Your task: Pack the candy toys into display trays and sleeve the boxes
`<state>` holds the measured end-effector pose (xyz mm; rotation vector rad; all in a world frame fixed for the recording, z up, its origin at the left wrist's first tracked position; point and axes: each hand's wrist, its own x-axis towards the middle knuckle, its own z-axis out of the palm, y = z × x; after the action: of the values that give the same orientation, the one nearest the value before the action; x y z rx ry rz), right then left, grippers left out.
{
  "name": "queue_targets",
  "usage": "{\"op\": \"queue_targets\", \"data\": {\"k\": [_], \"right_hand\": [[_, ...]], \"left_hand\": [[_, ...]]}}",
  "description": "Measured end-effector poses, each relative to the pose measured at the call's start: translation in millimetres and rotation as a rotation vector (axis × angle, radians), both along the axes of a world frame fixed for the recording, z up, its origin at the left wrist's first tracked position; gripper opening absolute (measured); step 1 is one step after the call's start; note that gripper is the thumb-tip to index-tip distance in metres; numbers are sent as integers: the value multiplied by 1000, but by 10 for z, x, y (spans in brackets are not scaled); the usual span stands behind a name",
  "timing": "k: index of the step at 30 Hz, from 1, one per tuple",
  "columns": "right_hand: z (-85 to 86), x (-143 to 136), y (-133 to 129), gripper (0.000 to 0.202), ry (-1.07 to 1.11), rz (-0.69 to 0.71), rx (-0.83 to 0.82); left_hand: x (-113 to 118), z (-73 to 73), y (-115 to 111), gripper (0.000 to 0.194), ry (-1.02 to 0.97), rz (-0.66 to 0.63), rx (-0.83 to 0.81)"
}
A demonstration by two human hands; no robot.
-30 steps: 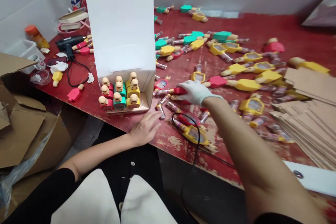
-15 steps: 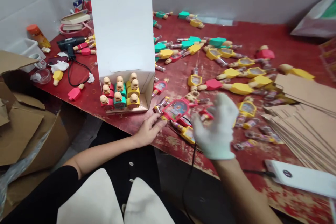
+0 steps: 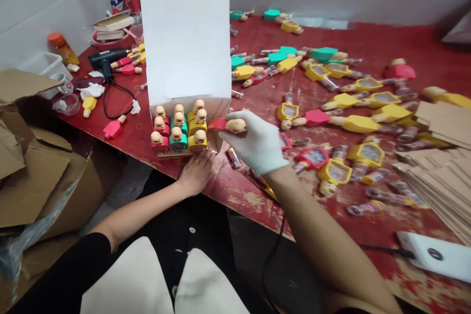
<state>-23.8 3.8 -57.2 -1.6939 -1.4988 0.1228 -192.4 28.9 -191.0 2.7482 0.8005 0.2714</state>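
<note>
Red bear-headed toy [image 3: 218, 124] sits at the right side of the open white display box [image 3: 187, 34], held sideways in the gloved right hand [image 3: 253, 143], fingers and thumb closed on it, red end towards the box; whether it touches the box wall I cannot tell. Bare left hand [image 3: 196, 172] lies just in front of the box, fingers outstretched and close together against its front edge, gripping nothing visible.

Inside the box stand three rows of bear-headed toys: red [image 3: 160, 143] on the left, green [image 3: 178, 141] in the middle, yellow [image 3: 197, 140] on the right, next to the held one. The box's raised lid blocks the view of the desk [image 3: 257, 99] behind it, and the glove covers part of what lies to its right.

A candy tube [image 3: 234, 158] lies just right of the box, near the glove. Farther right are scattered yellow, green and red toys, then stacked cardboard sheets [image 3: 437, 167] and a white device [image 3: 434, 255] with a black cable. Left of the box are a heat gun [image 3: 107, 60], a mug [image 3: 62, 83] and a cardboard carton [image 3: 40, 167].
</note>
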Motion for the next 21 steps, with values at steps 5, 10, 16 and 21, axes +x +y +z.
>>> {"op": "queue_targets", "data": {"k": [5,10,16,21], "right_hand": [[-56,197,281,24,-203,93,-230],[144,322,463,41,-420,167,-420],[15,79,488,53,-555,22,-115],[15,2,434,51,-513,14,-102]], "left_hand": [[-29,16,7,55,16,-12,62],[-96,54,24,56,9,-60,58],[-149,33,19,63,-31,-92,113],[-161,5,40,66,-40,-115,102]]}}
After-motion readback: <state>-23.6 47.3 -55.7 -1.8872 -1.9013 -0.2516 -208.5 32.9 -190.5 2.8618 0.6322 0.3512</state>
